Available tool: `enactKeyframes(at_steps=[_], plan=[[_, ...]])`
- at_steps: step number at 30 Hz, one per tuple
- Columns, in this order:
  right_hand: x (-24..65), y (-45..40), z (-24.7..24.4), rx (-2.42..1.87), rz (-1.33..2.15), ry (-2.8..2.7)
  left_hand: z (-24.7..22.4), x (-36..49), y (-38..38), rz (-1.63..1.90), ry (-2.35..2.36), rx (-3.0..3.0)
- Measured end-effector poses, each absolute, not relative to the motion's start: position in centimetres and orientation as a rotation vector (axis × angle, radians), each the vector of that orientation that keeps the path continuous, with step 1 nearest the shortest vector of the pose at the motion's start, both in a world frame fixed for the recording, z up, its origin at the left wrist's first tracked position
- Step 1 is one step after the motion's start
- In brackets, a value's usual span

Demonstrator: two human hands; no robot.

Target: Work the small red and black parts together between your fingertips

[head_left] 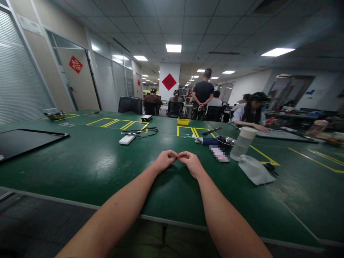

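Tabletop (94, 179): smooth, semi-gloss, mirroring light
Bowl (229, 140), 2 o'clock from the orange piece (179, 157): polished metal
Bottle (242, 144), between 2 and 3 o'clock: translucent, plastic-looking
Pouch (254, 170), 3 o'clock: soft, matt cloth
White block (127, 139), 10 o'clock: smooth plastic
Tray (183, 122), 12 o'clock: yellow plastic

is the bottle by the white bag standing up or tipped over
Standing: the bottle is on the table with its white lid uppermost, though it slants in the picture.
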State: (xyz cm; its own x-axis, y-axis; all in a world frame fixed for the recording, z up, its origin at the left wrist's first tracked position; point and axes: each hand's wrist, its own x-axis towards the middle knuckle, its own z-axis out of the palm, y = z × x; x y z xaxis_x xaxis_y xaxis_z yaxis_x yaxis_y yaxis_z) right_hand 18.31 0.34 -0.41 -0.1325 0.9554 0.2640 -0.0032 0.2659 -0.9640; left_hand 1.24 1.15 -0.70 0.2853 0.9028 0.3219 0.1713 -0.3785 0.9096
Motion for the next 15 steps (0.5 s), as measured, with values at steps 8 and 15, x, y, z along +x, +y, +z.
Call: enactKeyframes(at_steps=[8,15], plan=[[18.27,0.41,-0.46,-0.947,1.093,-1.413,-0.55,1.63,0.97,1.205,0.94,1.661],[17.98,0.36,-0.52,-0.873,1.237,-1.33,-0.43,1.64,0.91,1.188,0.915,1.68]])
